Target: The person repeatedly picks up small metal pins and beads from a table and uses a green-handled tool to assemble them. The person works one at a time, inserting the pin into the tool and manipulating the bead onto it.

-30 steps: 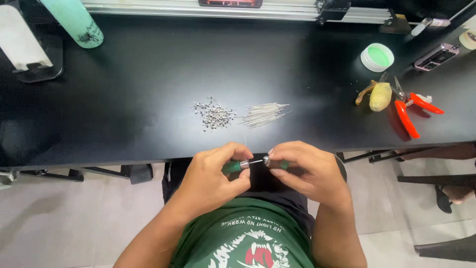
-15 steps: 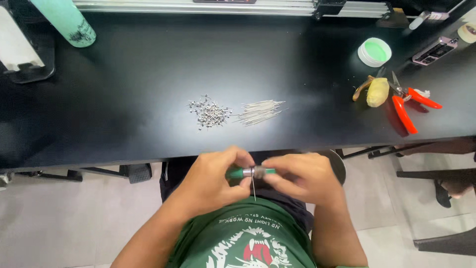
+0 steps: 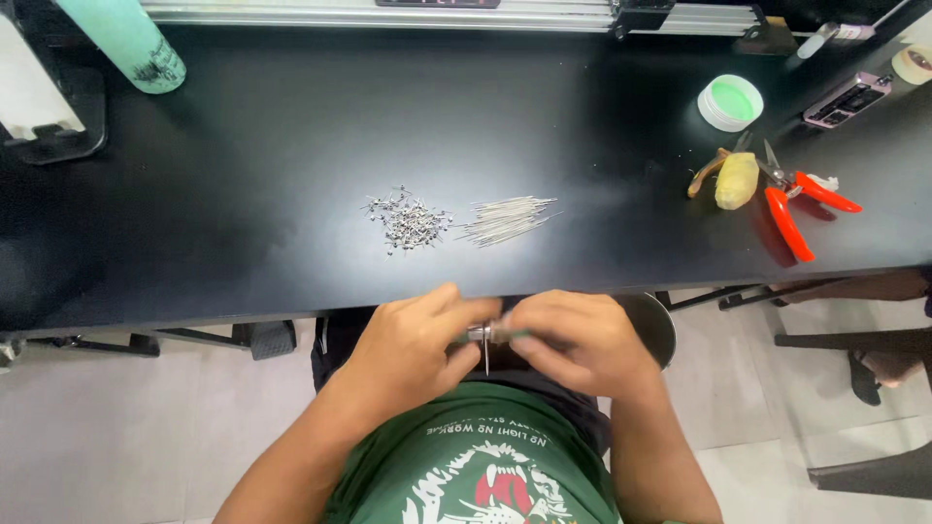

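Observation:
My left hand (image 3: 413, 344) and my right hand (image 3: 573, 340) are pressed together just below the front edge of the black table (image 3: 291, 136), over my lap. Between their fingertips they grip a small green-handled tool with a silver metal tip (image 3: 482, 334). A thin metal pin (image 3: 486, 361) hangs down from that tip. The tool's handle is mostly hidden inside my right hand. On the table ahead lie a heap of small silver metal pieces (image 3: 408, 219) and a bundle of thin metal pins (image 3: 507, 218).
Red-handled cutters (image 3: 801, 209) and a yellow-handled tool (image 3: 735, 180) lie at the right. A round white tub with green contents (image 3: 730, 102) stands behind them. A teal bottle (image 3: 126, 44) stands far left. A metal rail (image 3: 388, 14) runs along the back.
My hands have closed together, so the green tool is now nearly covered. The camera view has shifted slightly; the table things have not moved.

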